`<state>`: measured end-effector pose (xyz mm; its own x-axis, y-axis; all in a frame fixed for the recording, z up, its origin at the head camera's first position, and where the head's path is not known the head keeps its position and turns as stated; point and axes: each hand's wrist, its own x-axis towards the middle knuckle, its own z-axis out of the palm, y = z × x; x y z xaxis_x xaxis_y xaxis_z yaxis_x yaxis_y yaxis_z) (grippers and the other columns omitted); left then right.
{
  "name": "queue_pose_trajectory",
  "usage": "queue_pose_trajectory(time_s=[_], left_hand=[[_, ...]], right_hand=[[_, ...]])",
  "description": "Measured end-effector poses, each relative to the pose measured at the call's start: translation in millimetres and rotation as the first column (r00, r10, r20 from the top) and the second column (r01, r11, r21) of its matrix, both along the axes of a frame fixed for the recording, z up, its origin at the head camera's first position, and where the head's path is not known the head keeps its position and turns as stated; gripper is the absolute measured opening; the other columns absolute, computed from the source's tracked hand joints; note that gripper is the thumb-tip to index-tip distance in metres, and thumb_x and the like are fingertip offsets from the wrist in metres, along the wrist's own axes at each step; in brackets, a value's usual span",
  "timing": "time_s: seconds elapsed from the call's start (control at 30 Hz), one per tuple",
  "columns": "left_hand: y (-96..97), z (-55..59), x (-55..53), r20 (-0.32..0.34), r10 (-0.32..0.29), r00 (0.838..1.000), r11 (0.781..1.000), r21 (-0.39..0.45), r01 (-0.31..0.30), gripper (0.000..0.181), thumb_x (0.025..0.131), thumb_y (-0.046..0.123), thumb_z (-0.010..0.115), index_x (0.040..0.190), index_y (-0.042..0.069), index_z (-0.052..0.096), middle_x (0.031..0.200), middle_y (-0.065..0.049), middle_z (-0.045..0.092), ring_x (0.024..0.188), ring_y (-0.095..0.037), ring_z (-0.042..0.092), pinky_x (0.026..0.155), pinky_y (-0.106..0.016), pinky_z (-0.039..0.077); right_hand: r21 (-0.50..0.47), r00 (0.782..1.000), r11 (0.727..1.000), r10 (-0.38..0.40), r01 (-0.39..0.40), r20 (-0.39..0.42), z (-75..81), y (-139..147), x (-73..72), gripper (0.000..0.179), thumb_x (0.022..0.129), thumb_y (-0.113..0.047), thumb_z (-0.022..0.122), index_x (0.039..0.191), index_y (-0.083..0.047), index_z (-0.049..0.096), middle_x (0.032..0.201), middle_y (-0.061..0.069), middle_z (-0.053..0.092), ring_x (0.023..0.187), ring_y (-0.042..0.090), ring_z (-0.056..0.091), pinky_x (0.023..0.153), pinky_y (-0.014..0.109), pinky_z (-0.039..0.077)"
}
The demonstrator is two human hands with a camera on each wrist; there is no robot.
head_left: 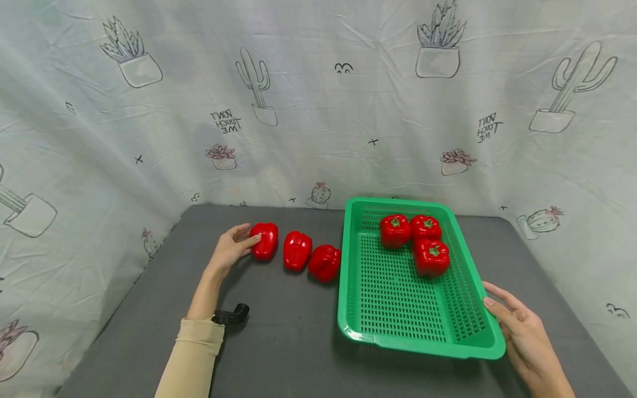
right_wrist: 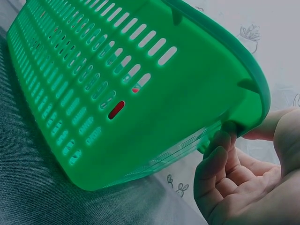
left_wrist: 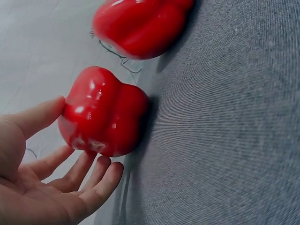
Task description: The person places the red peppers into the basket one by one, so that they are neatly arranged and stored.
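Right grip [head_left: 527,333] clamps the basket [head_left: 428,346]; left grip [head_left: 231,251] pinches a pepper [head_left: 266,244], apparently the picking-up step, and a lift over two peppers [head_left: 297,251] to its right seems called for

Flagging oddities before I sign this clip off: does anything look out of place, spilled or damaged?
Only the backdrop stands out: its lettering looks mirrored, as if hung back to front. The red peppers and green basket show no visible damage, and nothing looks spilled.
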<state>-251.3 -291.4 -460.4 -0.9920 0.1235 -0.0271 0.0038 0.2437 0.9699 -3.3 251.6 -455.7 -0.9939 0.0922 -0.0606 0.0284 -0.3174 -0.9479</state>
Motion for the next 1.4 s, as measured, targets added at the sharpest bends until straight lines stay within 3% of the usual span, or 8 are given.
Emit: queue_pose_trajectory(time_s=[0.47,0.7,0.9,1.07,1.17,1.27,1.4], left_hand=[[3.0,-7.1,-0.3,0.081,-0.006,0.997,1.0,-0.028,0.008,0.088,0.09,0.028,0.075,0.154,0.001,0.021,0.149,-0.027,0.034,0.129,-0.036,0.046,0.101,-0.043,0.043],[5.6,-8.5,-0.5,0.081,-0.014,0.997,0.995,-0.093,0.022,0.089,0.088,0.027,0.076,0.154,0.001,0.021,0.148,-0.027,0.036,0.131,-0.037,0.042,0.103,-0.048,0.041],[7.3,-6.7,-0.2,0.076,-0.041,0.996,0.996,-0.081,0.047,0.089,0.085,0.02,0.078,0.153,0.001,0.024,0.152,-0.024,0.031,0.137,-0.038,0.033,0.102,-0.05,0.041],[6.1,-4.2,1.6,0.054,-0.06,0.997,0.994,-0.083,0.065,0.091,0.081,0.017,0.081,0.152,-0.001,0.027,0.151,-0.023,0.033,0.135,-0.039,0.035,0.1,-0.05,0.044],[4.9,-3.1,2.3,0.047,-0.063,0.997,0.993,-0.095,0.067,0.091,0.08,0.018,0.082,0.151,-0.002,0.029,0.149,-0.022,0.035,0.134,-0.039,0.038,0.1,-0.049,0.044],[4.7,-2.8,2.4,0.048,-0.057,0.997,0.994,-0.093,0.061,0.09,0.079,0.017,0.083,0.15,0.0,0.032,0.148,-0.02,0.037,0.132,-0.038,0.04,0.099,-0.048,0.044],[6.2,-2.9,2.1,0.038,-0.051,0.998,0.996,-0.074,0.054,0.088,0.079,0.017,0.083,0.15,0.003,0.034,0.148,-0.018,0.037,0.13,-0.037,0.043,0.098,-0.047,0.045]], right_hand=[[0.018,1.0,1.0,0.004,-0.004,0.02,0.5,-0.3,-0.6,0.034,0.103,-0.009,0.053,0.133,-0.023,0.06,0.1,0.006,0.072,0.088,0.017,0.069,0.069,0.035,0.057],[0.007,1.0,1.0,0.019,-0.019,0.013,-0.3,-0.1,-0.3,0.034,0.103,-0.008,0.051,0.133,-0.024,0.059,0.104,0.007,0.072,0.086,0.017,0.069,0.069,0.035,0.058],[0.005,1.0,1.0,0.015,-0.015,0.015,-0.4,-0.5,-0.4,0.035,0.103,-0.008,0.052,0.133,-0.023,0.059,0.104,0.006,0.072,0.087,0.015,0.069,0.069,0.034,0.057],[0.019,0.999,1.0,-0.001,0.001,0.037,0.0,-1.7,-0.1,0.035,0.103,-0.01,0.053,0.134,-0.025,0.06,0.083,0.001,0.07,0.078,0.011,0.065,0.068,0.031,0.056],[0.027,0.999,1.0,-0.004,0.003,0.05,0.2,-2.2,0.2,0.035,0.103,-0.011,0.054,0.134,-0.025,0.059,0.078,0.001,0.069,0.077,0.011,0.064,0.068,0.03,0.056],[0.039,0.998,0.999,-0.012,0.009,0.068,0.6,-1.9,0.9,0.036,0.102,-0.012,0.055,0.135,-0.027,0.059,0.064,-0.006,0.058,0.075,0.008,0.061,0.071,0.028,0.055],[0.055,0.996,0.998,-0.034,0.029,0.088,1.6,0.5,2.7,0.036,0.102,-0.014,0.056,0.135,-0.028,0.059,0.059,-0.01,0.05,0.071,0.007,0.057,0.072,0.026,0.053]])
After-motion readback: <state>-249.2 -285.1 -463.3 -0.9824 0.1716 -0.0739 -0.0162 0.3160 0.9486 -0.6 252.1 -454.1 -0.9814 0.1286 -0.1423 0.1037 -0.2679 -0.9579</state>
